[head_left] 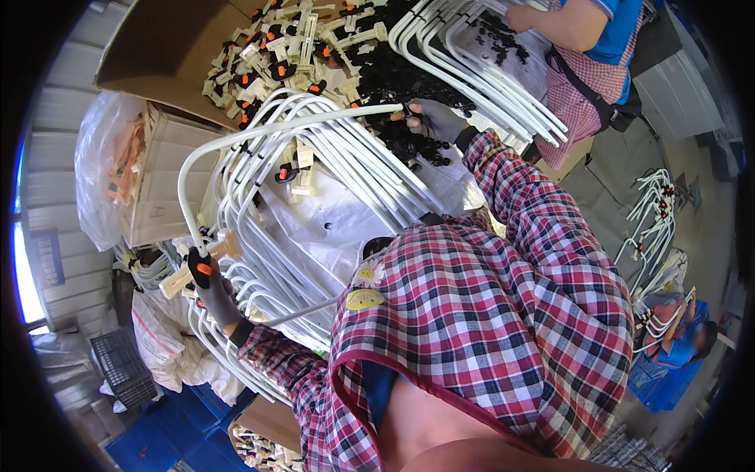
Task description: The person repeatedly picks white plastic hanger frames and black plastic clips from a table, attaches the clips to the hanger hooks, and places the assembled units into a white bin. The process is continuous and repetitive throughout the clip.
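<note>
My left hand point(214, 295), in a grey glove, is closed around a cream plastic clamp point(176, 283) with a black and orange part. The clamp sits at the lower end of a white bent tube point(271, 130), which arches up and over to the right. At its other end my right hand point(436, 122), gloved in grey with bare fingertips, is closed on the tube near a small dark piece. Below the raised tube lies a stack of similar white bent tubes point(338, 141). A heap of loose cream clamps point(307, 39) rises beyond it.
Small black parts point(425, 145) lie beside the stack. At the far right a co-worker in a checked apron point(570, 102) reaches toward more white tubes point(464, 67). A cardboard box point(149, 55) and a plastic-wrapped carton point(169, 177) stand on the left.
</note>
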{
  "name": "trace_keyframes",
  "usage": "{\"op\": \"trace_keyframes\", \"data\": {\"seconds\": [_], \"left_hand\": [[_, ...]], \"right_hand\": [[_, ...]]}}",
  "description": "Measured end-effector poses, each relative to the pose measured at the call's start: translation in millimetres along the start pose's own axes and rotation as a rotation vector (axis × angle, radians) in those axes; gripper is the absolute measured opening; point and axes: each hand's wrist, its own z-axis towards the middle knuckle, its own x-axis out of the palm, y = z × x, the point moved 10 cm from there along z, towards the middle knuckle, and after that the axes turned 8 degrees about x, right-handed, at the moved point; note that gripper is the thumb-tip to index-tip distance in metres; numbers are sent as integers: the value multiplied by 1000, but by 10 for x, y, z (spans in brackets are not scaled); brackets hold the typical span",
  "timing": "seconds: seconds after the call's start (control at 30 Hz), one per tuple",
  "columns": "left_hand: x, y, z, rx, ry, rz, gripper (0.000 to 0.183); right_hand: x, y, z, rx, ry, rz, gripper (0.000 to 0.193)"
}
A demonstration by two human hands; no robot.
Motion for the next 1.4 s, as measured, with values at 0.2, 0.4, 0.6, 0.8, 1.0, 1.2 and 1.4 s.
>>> {"op": "trace_keyframes", "data": {"seconds": [0.2, 0.4, 0.6, 0.8, 1.0, 1.2, 1.4], "left_hand": [[169, -111, 228, 42, 58, -94, 32], [375, -169, 327, -36, 187, -256, 42], [1398, -1128, 438, 136, 531, -131, 44], [2303, -1711, 98, 50, 1052, -254, 61], [2657, -2001, -63, 80, 1160, -529, 87], [3068, -2105, -56, 129, 1144, -344, 78], [3067, -2272, -97, 245, 1123, -429, 74]], "right_hand": [[165, 140, -98, 23, 60, -484, 33], [585, 477, -188, -140, 58, -1164, 41], [2429, 1366, -170, -778, -399, -1672, 49], [3839, 999, -590, -1369, -42, -2227, 13], [3520, 1081, -715, -1218, -199, -2322, 18], [2542, 1178, -1127, -1637, -505, -1860, 38], [-215, 469, -1050, -391, -1011, -1535, 26]]}}
